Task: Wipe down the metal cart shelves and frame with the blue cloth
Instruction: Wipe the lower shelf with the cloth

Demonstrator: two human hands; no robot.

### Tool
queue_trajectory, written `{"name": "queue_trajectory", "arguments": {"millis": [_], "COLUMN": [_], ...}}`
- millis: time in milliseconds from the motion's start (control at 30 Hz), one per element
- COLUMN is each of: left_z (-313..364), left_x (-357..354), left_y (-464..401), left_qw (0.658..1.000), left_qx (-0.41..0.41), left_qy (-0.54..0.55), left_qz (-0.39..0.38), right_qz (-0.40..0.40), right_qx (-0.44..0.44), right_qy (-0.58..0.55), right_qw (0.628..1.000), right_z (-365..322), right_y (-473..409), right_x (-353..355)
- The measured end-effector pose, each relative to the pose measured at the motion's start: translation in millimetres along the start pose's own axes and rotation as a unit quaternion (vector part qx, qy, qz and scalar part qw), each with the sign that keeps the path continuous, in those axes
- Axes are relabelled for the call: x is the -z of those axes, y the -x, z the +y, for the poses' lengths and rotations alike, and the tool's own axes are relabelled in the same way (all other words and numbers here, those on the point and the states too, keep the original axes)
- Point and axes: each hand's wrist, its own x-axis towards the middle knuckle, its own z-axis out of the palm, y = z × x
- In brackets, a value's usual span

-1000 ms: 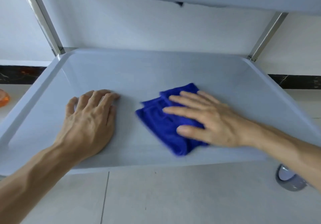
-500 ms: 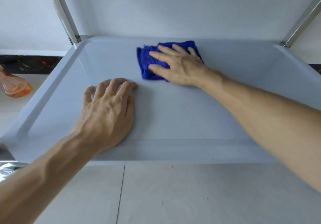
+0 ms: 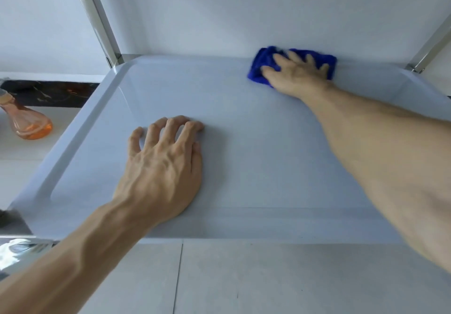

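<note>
The pale grey metal cart shelf [image 3: 244, 143] fills the middle of the head view, with raised rims all round. A blue cloth [image 3: 262, 66] lies at the shelf's far edge, right of centre. My right hand [image 3: 296, 74] presses flat on the cloth with fingers spread, covering most of it. My left hand [image 3: 163, 165] rests palm down on the bare shelf near the front, fingers slightly bent. Shiny frame posts rise at the back left [image 3: 97, 21] and back right [image 3: 432, 43].
An orange glass bottle [image 3: 28, 123] stands on the floor left of the cart. A white wall runs behind the shelf. Light floor tiles [image 3: 244, 277] lie below the shelf's front rim. A shiny metal part [image 3: 22, 248] shows at the lower left.
My right hand has slid the blue cloth from the shelf's near middle to the far edge, then rightward along it. My left hand stays planted on the shelf.
</note>
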Motion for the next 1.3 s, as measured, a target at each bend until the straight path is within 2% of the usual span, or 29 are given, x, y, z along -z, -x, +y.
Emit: {"name": "queue_trajectory", "arguments": {"millis": [100, 200, 367, 500, 567, 600, 633, 700, 767, 833, 900, 967, 1100, 1300], "left_z": [-1, -1, -4, -3, -4, -5, -6, -2, 15, 44, 76, 102, 108, 63], "left_x": [1, 2, 1, 8, 12, 16, 19, 27, 34, 35, 26, 11, -16, -4], "left_y": [1, 1, -2, -3, -4, -5, -6, -10, -12, -15, -20, -23, -22, -22], "left_qw": [1.000, 1.000, 0.997, 0.980, 0.974, 0.971, 0.969, 0.969, 0.974, 0.975, 0.976, 0.981, 0.986, 0.977], "left_qx": [-0.001, -0.003, 0.022, 0.067, 0.082, 0.090, 0.100, 0.105, 0.059, -0.020, -0.101, -0.138, -0.136, -0.173], "left_qy": [0.001, 0.009, 0.075, 0.187, 0.213, 0.221, 0.227, 0.225, 0.220, 0.219, 0.193, 0.135, 0.017, 0.013], "left_qz": [0.002, 0.000, 0.008, 0.033, 0.017, 0.007, 0.000, 0.004, 0.020, 0.015, 0.001, -0.034, -0.099, -0.126], "right_qz": [-0.010, -0.033, -0.023, -0.040, -0.079, -0.086, -0.070, 0.026, 0.079, 0.052, 0.021, 0.030, 0.061, 0.079], "right_qx": [0.096, 0.177, 0.248, 0.275, 0.304, 0.316, 0.307, 0.201, 0.083, 0.030, 0.036, 0.075, 0.092, 0.102], "right_qy": [-0.002, -0.032, -0.036, -0.048, -0.095, -0.156, -0.227, -0.312, -0.279, -0.219, -0.180, -0.151, -0.147, -0.118], "right_qw": [0.995, 0.983, 0.968, 0.959, 0.945, 0.932, 0.921, 0.928, 0.953, 0.974, 0.983, 0.985, 0.983, 0.985], "right_z": [-57, -79, -55, -39, -34, -31, -27, -9, 16, 38, 47, 52, 57, 58], "right_y": [14, 46, 115, 185, 206, 208, 206, 188, 171, 170, 180, 187, 184, 187], "right_x": [-13, -18, -11, -5, 5, 14, 24, 46, 58, 49, 29, 12, 6, 3]}}
